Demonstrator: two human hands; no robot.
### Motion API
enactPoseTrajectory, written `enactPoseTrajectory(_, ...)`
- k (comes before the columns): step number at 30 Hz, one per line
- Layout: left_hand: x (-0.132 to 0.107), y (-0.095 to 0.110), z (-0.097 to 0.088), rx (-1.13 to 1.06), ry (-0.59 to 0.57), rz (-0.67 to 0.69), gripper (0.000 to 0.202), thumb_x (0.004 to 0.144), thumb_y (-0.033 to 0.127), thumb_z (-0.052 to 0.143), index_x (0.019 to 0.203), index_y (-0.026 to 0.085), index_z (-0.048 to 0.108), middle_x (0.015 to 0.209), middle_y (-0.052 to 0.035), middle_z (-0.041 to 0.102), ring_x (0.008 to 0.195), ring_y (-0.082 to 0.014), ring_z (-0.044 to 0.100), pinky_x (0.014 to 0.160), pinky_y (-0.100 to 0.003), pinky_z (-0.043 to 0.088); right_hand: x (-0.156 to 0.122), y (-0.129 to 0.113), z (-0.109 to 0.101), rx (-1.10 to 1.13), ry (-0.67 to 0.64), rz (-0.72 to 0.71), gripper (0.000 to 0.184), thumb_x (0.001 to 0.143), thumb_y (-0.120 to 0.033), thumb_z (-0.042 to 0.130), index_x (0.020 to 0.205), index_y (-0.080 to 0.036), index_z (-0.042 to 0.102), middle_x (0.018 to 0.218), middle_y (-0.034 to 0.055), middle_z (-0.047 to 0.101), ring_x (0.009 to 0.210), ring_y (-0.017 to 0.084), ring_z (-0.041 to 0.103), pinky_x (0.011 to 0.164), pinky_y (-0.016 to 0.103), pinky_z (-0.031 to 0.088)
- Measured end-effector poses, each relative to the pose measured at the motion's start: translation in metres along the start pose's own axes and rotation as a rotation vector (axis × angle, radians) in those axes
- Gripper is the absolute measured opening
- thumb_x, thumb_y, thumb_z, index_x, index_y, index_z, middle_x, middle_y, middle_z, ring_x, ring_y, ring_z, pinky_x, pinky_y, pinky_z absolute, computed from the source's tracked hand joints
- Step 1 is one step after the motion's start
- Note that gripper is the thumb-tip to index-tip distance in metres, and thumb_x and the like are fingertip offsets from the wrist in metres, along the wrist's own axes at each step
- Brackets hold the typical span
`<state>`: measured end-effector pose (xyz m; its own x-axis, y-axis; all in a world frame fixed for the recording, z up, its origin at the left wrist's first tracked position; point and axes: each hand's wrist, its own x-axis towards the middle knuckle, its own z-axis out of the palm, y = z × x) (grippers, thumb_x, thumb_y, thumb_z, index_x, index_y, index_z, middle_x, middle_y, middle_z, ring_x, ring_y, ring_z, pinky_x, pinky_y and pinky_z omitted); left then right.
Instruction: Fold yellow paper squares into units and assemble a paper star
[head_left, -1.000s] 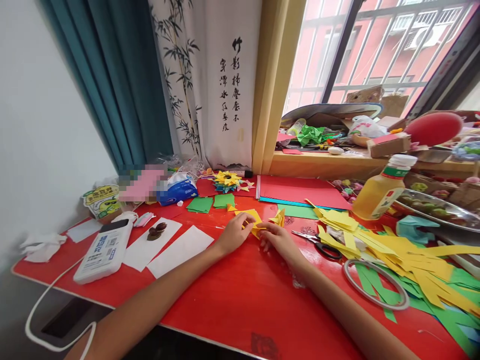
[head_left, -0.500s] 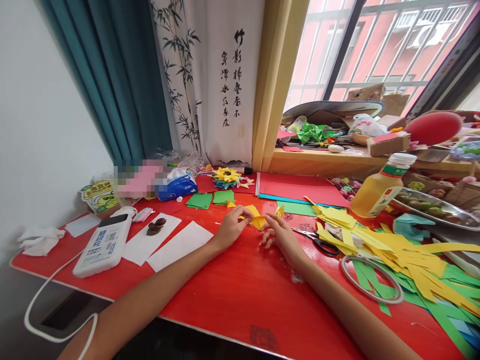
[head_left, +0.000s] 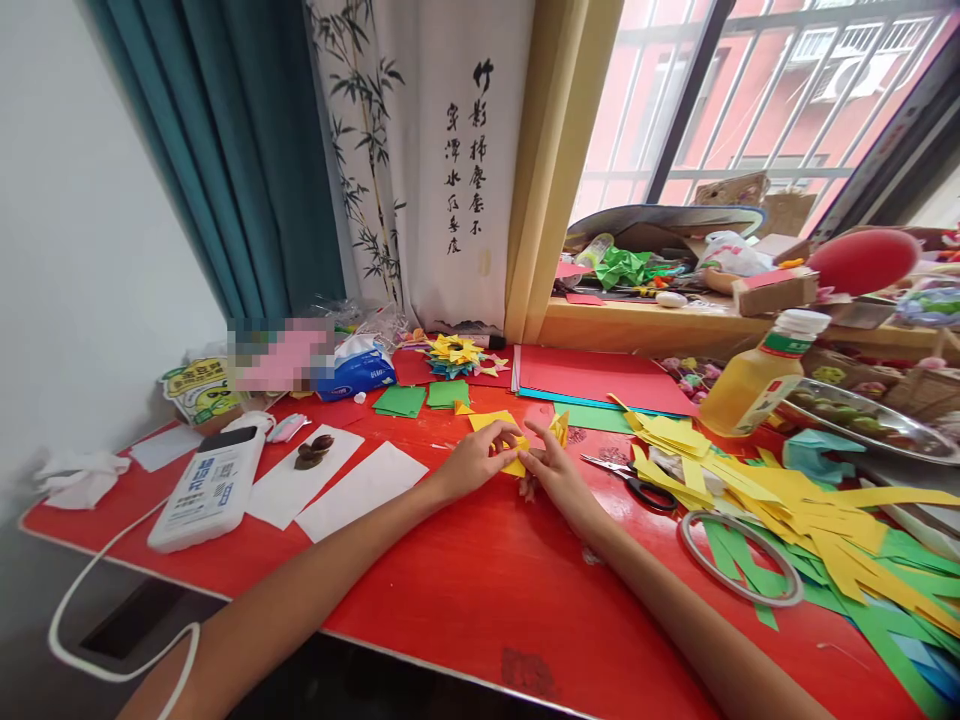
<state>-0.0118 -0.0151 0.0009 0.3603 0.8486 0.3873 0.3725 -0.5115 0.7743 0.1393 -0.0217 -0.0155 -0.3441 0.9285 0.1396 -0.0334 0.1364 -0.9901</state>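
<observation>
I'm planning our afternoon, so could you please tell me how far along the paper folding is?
Done: a folded star cluster sits near the curtain, and one folded yellow piece lies beside the right hand. In hand: the left hand and right hand pinch a yellow sheet. Left: green squares and a heap of cut strips look unfolded.

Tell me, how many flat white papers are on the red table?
3. One small sheet by the left edge, a middle sheet under the brown bits, a third sheet nearest the left hand. More may hide under the yellow scraps.
</observation>
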Motion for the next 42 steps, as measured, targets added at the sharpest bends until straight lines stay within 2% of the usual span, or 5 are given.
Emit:
enactPoseTrajectory(6, 0.0, -0.002, 0.001, -0.099, 0.064, -0.041, 0.031, 0.074, 0.02, 0.047, 0.105, 0.021, 0.048, 0.083, -0.0005, 0.056, 0.073, -0.0108, 0.051, 0.064, -0.021, 0.041, 0.001, -0.002, 0.004, 0.071, -0.001, 0.04, 0.061, 0.067, -0.032, 0.058, 0.12, -0.022, 0.029, 0.072, -0.0022, 0.055, 0.056, 0.013, 0.059, 0.049, 0.024, 0.047)
enactPoseTrajectory(10, 0.001, -0.005, 0.003, -0.284, 0.084, -0.103, 0.031, 0.074, 0.021, 0.044, 0.105, 0.021, 0.045, 0.087, -0.0016, 0.052, 0.064, -0.0091, 0.053, 0.051, -0.02, 0.044, 0.002, 0.0, 0.001, 0.048, 0.024, 0.015, 0.028, 0.07, -0.032, 0.054, 0.092, -0.016, 0.05, 0.071, -0.0002, 0.053, 0.055, 0.011, 0.055, 0.048, 0.022, 0.045)
enactPoseTrajectory(13, 0.001, -0.008, 0.003, -0.318, 0.073, -0.122, 0.02, 0.074, 0.023, 0.046, 0.093, 0.018, 0.048, 0.084, -0.002, 0.053, 0.059, -0.0087, 0.054, 0.048, -0.02, 0.045, 0.001, 0.0, -0.002, 0.018, 0.143, -0.032, 0.022, 0.074, -0.037, 0.051, 0.08, -0.016, 0.052, 0.069, -0.0004, 0.052, 0.05, 0.008, 0.05, 0.044, 0.019, 0.041)
enactPoseTrajectory(18, 0.0, -0.007, 0.003, -0.221, 0.048, -0.087, 0.014, 0.074, 0.025, 0.049, 0.084, 0.016, 0.05, 0.066, -0.0001, 0.053, 0.063, -0.0117, 0.054, 0.051, -0.021, 0.046, -0.002, -0.001, -0.004, -0.02, 0.184, -0.088, 0.024, 0.076, -0.04, 0.048, 0.082, -0.017, 0.05, 0.056, -0.0023, 0.051, 0.045, 0.009, 0.047, 0.042, 0.02, 0.036)
enactPoseTrajectory(42, 0.003, -0.008, 0.001, -0.545, 0.043, -0.203, 0.021, 0.068, 0.028, 0.058, 0.083, 0.013, 0.06, 0.081, -0.0035, 0.056, 0.065, -0.0124, 0.056, 0.053, -0.024, 0.051, -0.001, -0.006, -0.005, 0.298, 0.171, -0.085, 0.022, 0.07, -0.033, 0.058, 0.085, -0.018, 0.056, 0.07, 0.0004, 0.058, 0.056, 0.011, 0.056, 0.058, 0.025, 0.048)
